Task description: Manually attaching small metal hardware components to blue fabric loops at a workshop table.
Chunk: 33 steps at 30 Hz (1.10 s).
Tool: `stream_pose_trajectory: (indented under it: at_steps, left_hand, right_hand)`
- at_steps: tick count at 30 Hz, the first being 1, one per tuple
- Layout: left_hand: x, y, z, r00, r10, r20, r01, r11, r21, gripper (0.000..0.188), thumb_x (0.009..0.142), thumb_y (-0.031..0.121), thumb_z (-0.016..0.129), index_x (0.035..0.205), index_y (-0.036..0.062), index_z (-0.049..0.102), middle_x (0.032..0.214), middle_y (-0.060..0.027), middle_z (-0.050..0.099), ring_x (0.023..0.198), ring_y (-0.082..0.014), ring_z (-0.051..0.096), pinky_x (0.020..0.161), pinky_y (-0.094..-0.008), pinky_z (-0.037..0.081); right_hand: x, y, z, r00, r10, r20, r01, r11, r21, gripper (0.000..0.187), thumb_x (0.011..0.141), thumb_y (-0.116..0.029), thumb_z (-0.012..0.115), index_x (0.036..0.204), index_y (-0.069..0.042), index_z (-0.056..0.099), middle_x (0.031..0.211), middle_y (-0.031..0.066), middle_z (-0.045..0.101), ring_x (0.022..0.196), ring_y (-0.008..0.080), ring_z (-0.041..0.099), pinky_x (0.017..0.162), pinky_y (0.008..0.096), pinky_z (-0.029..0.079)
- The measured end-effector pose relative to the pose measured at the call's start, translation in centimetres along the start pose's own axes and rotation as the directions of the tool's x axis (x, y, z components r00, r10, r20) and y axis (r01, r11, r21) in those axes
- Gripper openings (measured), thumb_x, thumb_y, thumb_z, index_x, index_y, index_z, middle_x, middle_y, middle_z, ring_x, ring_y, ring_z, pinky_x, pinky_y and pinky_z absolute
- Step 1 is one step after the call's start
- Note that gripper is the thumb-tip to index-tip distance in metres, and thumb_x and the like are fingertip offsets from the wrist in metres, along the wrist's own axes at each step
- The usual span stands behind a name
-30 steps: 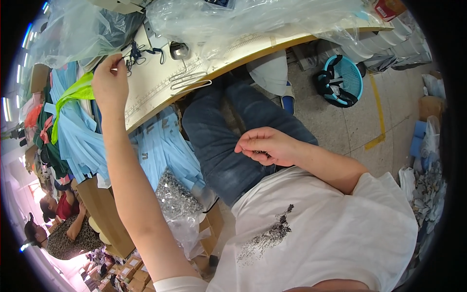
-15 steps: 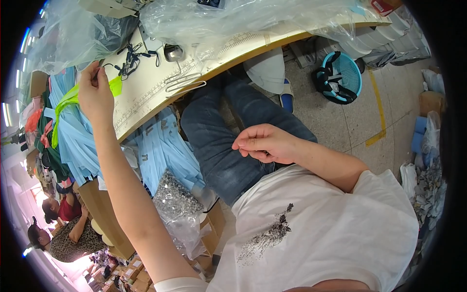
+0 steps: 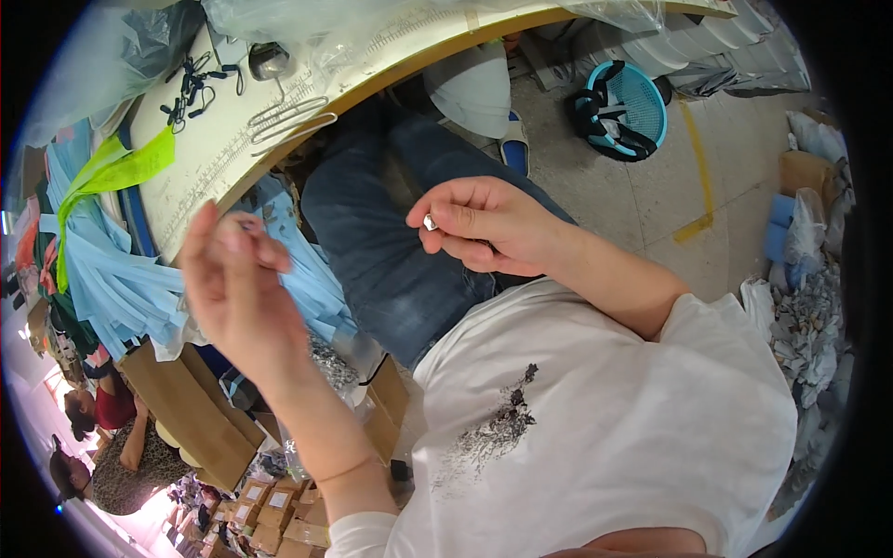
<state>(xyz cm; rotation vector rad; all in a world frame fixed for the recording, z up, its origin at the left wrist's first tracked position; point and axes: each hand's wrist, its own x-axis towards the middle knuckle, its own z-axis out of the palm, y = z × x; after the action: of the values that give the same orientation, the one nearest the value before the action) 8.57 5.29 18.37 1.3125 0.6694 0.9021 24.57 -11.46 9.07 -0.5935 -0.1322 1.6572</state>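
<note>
Looking down over a seated person's white shirt (image 3: 605, 418) and blue jeans (image 3: 391, 242), the view takes in a pale surface (image 3: 233, 139) with a yellow edge that curves across the top. On this surface lie bent wire hooks (image 3: 293, 113), a cluster of small black clips (image 3: 191, 84), a printed ruler strip along the edge, and a bright green strip (image 3: 112, 177) draped over its left end. Clear plastic sheeting (image 3: 307, 23) covers the far part of the surface. Light blue fabric strips (image 3: 112, 279) hang in a bundle below its left side.

Right hand (image 3: 484, 223): held above the lap, its grip pressed together, thumb and forefinger pinching a small silver piece (image 3: 430, 222). Left hand (image 3: 233, 279): raised near the surface's edge, blurred, fingertips drawn together at something small and pale that cannot be made out; whether it holds anything cannot be told.

Room: a concrete floor (image 3: 651, 186) marked with a yellow line (image 3: 698, 158); a turquoise basket (image 3: 628, 107) holding dark items stands on it, near a white shoe (image 3: 474, 88). Brown cardboard boxes (image 3: 186, 409) stand beside the left leg, with a bag of small silver parts (image 3: 330, 363) next to them. Piles of clear bags (image 3: 809, 307) lie along the right rim. Two other people (image 3: 102, 437) sit at the lower left.
</note>
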Motion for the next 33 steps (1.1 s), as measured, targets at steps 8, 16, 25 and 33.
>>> stream_pose_trajectory:
  at_steps: [8,16,25,33]
  left_hand:
    - [-6.9,-2.9,3.2,0.947,-0.319,-0.048,0.301,0.927,-0.224,0.022,0.095,0.005,0.059,0.115,-0.0049,0.061,0.093,-0.0059,0.062,0.066,-0.0085,0.052,0.055,-0.023,0.042]
    - [-8.0,-3.8,3.3,0.968,-0.244,-0.062,0.249,0.965,0.086,0.014,0.096,0.01,0.059,0.103,-0.0027,0.061,0.085,-0.0069,0.064,0.058,-0.0051,0.047,0.051,-0.0192,0.035]
    - [-8.6,-4.5,3.4,0.985,-0.163,-0.063,0.167,0.983,0.074,0.016,0.095,0.005,0.058,0.107,-0.005,0.061,0.091,-0.0099,0.067,0.065,-0.0058,0.052,0.055,-0.018,0.039]
    - [-8.8,-3.9,3.1,0.985,-0.175,-0.007,0.175,0.981,0.086,0.015,0.092,-0.006,0.059,0.106,-0.0041,0.058,0.101,-0.0063,0.06,0.087,-0.0075,0.057,0.072,-0.0168,0.046]
  right_hand:
    - [0.4,0.5,0.9,0.999,0.04,0.014,-0.041,0.999,0.011,0.03,0.1,-0.023,0.053,0.116,0.001,0.059,0.09,0.0046,0.057,0.056,0.0029,0.042,0.039,0.0146,0.031]
    - [0.2,0.8,1.5,0.999,-0.033,0.038,0.033,0.999,-0.015,0.021,0.098,-0.019,0.057,0.108,-0.002,0.06,0.09,0.0028,0.058,0.056,0.0015,0.042,0.04,0.0145,0.029]
    - [0.4,1.0,2.5,0.999,-0.046,-0.019,0.043,0.986,-0.158,0.019,0.098,-0.021,0.058,0.105,-0.003,0.061,0.082,-0.0011,0.058,0.051,0.0011,0.038,0.039,0.0166,0.026]
    - [0.4,1.0,3.1,0.997,-0.043,-0.067,0.03,0.981,-0.193,0.019,0.097,-0.022,0.06,0.102,-0.003,0.062,0.08,-0.002,0.056,0.051,0.001,0.037,0.039,0.0167,0.025]
